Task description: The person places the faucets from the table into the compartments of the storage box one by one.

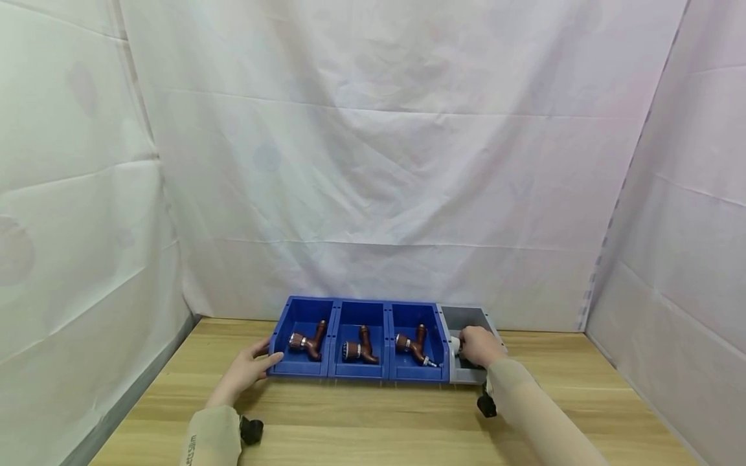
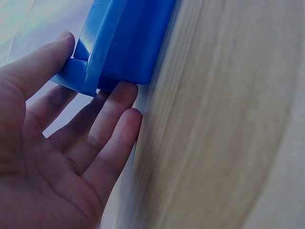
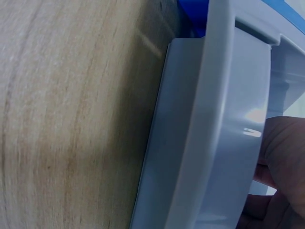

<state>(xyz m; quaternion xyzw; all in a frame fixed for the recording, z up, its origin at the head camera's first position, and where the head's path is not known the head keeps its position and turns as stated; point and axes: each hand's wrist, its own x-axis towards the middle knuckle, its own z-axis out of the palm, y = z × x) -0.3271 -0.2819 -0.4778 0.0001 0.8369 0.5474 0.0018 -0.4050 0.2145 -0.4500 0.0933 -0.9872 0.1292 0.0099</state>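
Note:
Three blue bins joined in a row with a grey bin (image 1: 466, 377) at the right end stand on the table. Each blue bin holds one brown tap with a ribbed knob: a left tap (image 1: 313, 343), a middle tap (image 1: 362, 349) and a right tap (image 1: 415, 345). My left hand (image 1: 247, 367) grips the leftmost blue bin (image 2: 126, 47) at its front left corner, thumb over the rim and fingers outside and below. Inside the grey bin, my right hand (image 1: 481, 347) has its fingers curled at a small white object (image 1: 454, 345), mostly hidden by the hand.
Wooden tabletop (image 1: 373, 421) lies in front of the bins and to both sides. A white cloth (image 1: 373, 194) hangs close behind them, and more cloth hangs at left and right. Dark wrist cameras sit below both hands.

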